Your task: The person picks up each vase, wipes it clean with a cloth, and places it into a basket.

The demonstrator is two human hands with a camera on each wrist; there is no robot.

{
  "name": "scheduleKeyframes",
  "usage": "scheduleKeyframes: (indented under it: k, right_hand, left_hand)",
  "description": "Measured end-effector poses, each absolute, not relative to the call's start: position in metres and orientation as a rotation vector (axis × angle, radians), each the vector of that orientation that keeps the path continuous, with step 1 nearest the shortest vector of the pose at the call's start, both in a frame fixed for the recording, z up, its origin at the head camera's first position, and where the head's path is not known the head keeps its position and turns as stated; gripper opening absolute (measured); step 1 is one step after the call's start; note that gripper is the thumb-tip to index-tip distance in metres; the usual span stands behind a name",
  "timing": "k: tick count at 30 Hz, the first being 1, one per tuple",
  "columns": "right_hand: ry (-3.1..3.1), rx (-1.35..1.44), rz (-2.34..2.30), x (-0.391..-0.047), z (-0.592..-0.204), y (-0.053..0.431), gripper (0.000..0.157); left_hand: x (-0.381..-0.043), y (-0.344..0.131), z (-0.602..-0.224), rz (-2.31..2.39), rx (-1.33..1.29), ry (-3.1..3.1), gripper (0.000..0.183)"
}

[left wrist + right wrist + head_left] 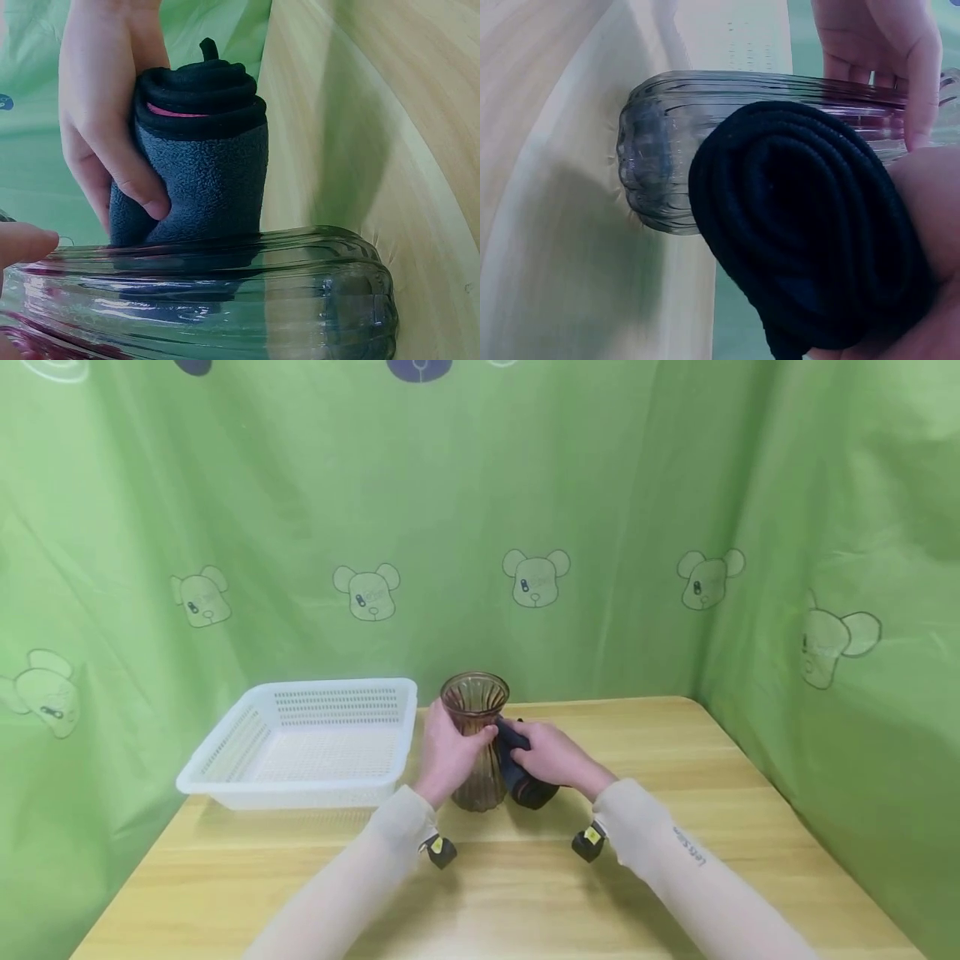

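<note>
A ribbed glass vase (477,789), brownish with a flared rim, stands upright at the middle of the table. My left hand (448,752) grips it around the upper body, thumb across the near side. On its right, my right hand (553,752) holds a rolled dark fleece cloth (531,789) against or right beside the glass. The left wrist view shows the cloth (210,176) as grey-blue with a black bound edge. In the right wrist view, the cloth's coiled end (802,225) covers part of the vase (656,150).
A white perforated plastic basket (292,795) sits left of the vase on the wooden table (495,902). Green curtains (600,485) printed with bear heads hang behind the table and along both sides. Each wrist carries a small black camera.
</note>
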State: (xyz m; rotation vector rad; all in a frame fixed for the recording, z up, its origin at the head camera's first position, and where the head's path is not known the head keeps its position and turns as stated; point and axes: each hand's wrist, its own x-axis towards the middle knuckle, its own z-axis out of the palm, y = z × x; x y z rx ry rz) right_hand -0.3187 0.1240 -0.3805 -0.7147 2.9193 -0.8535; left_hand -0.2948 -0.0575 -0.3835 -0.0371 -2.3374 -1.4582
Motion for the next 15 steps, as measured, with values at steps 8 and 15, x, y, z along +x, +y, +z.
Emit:
scheduleKeyframes:
  k: [8,15]
  right_hand:
    - [2.948,-0.713,-0.942,-0.319,-0.373,0.126,0.056]
    - [2.971,-0.705,-1.110,-0.314,-0.356,0.126,0.056]
  left_hand:
    - [-0.296,-0.059,-0.380,-1.438,-0.068,-2.315,0.076]
    - [-0.292,-0.059,-0.382,-1.429,-0.085,-2.351,0.078]
